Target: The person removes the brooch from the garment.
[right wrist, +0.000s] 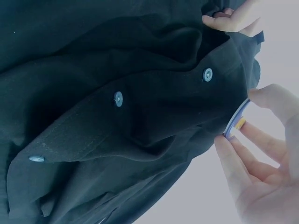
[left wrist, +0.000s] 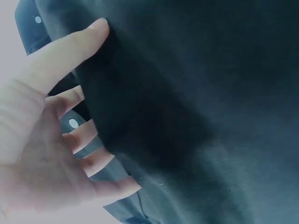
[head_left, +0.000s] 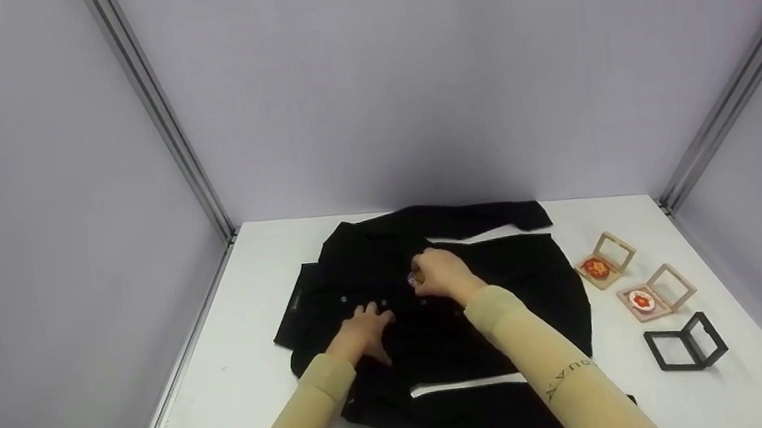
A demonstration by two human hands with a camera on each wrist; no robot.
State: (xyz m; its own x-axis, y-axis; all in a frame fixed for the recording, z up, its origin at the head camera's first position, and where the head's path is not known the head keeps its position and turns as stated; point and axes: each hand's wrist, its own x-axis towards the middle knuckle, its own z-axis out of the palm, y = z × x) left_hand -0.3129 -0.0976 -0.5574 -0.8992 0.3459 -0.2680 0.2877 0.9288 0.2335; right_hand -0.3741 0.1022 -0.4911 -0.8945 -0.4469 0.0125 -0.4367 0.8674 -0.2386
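Observation:
A black button-up shirt (head_left: pixel 505 272) lies spread out, with pale round buttons (right wrist: pixel 118 99) along its front strip. My left hand (head_left: pixel 365 334) rests on the shirt's front, fingers spread and thumb apart. In the left wrist view its fingertips are hidden beneath a cloth edge, while the thumb (left wrist: pixel 79 46) lies over the cloth. Just to the right and farther back, my right hand (head_left: pixel 441 274) pinches a small round disc (right wrist: pixel 237 119) by its rim, held edge-on over the shirt. The disc shows purple and a yellow part on one side; its other face is hidden.
On the white table (head_left: pixel 228 368), three hinged frames stand opened at the right. A wooden one (head_left: pixel 597 270) and a pinkish one (head_left: pixel 645 302) hold round red-patterned pieces; a black one (head_left: pixel 687 345) is nearest. Pale walls (head_left: pixel 410 85) enclose the back and sides.

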